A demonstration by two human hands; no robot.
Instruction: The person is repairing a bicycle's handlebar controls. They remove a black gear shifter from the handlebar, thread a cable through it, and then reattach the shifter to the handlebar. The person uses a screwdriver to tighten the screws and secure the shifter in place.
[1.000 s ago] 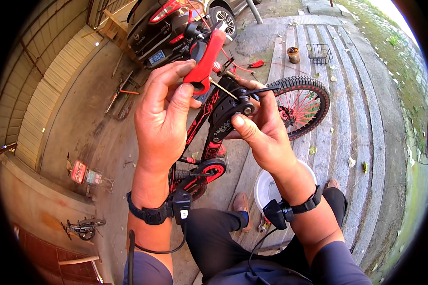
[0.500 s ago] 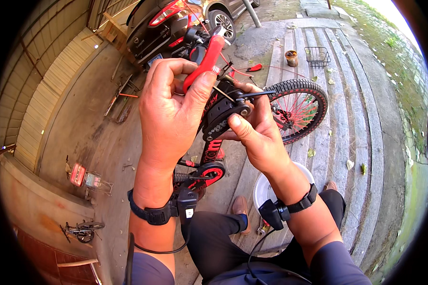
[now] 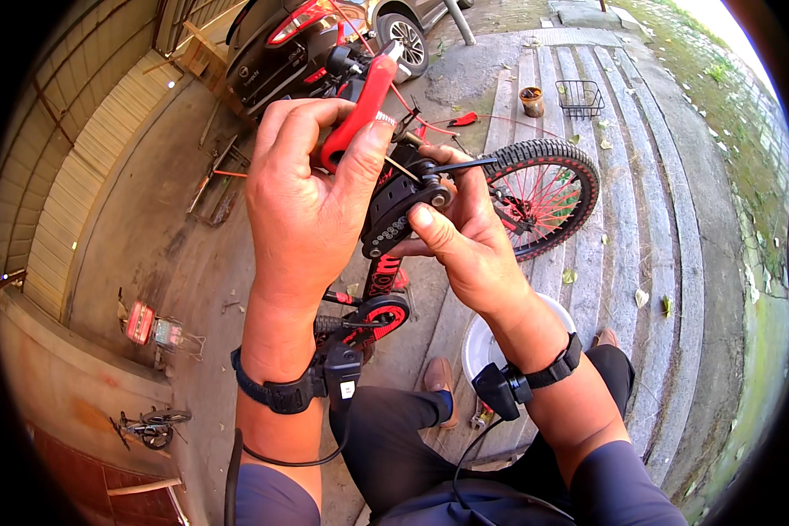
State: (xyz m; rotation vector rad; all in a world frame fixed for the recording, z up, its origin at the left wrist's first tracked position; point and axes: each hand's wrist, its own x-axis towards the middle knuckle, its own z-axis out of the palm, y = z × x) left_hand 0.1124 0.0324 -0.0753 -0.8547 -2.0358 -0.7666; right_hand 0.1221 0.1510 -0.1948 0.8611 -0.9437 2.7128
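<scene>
My left hand (image 3: 311, 193) pinches a red curved lever (image 3: 373, 92) with a silver tip and a ridged patch, thumb pressed against its lower part. In my right hand (image 3: 469, 232) is a black folding multi-tool (image 3: 394, 210), held between thumb and fingers. One thin key (image 3: 403, 168) points from the multi-tool toward the red lever; whether its tip touches the lever is hidden. A darker key (image 3: 460, 165) sticks out to the right. Beneath my hands stands a black and red bicycle, with its knobby tyre (image 3: 543, 151) and red chainring (image 3: 386, 320) showing.
A white basin (image 3: 478, 346) is at my feet. Farther off are a brown jar (image 3: 531, 101), a wire basket (image 3: 579, 98) and a dark car (image 3: 276, 66). Red cables (image 3: 517, 123) run near the bicycle. A red and silver object (image 3: 142, 323) lies at left, with a small bike (image 3: 152, 427).
Both hands, the red lever and the multi-tool have shifted slightly left in view, along with the whole scene. The grips look the same.
</scene>
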